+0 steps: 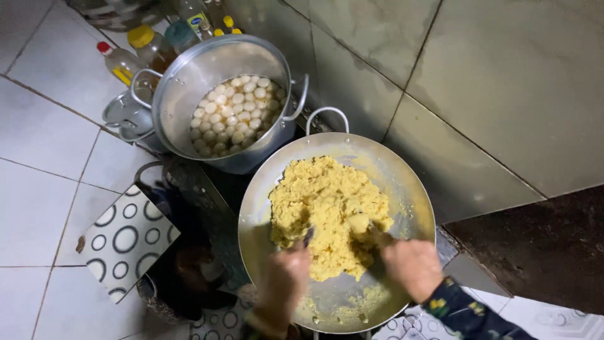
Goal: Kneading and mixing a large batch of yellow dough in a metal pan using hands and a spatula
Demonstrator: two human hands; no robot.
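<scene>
Both hands are working the yellow crumbly mash (pixel 327 208) in the wide metal pan (pixel 402 170), left hand (pixel 283 277) gripping a dark utensil (pixel 308 235), right hand (pixel 412 267) pinching a lump off the mash; next likely needing rolling.

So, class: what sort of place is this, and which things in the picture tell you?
Most likely a home kitchen or cooking corner. A wide shallow metal pan holds crumbly yellow dough, a tall steel pot holds small white balls in liquid, and capped plastic bottles stand against the tiled wall.
</scene>
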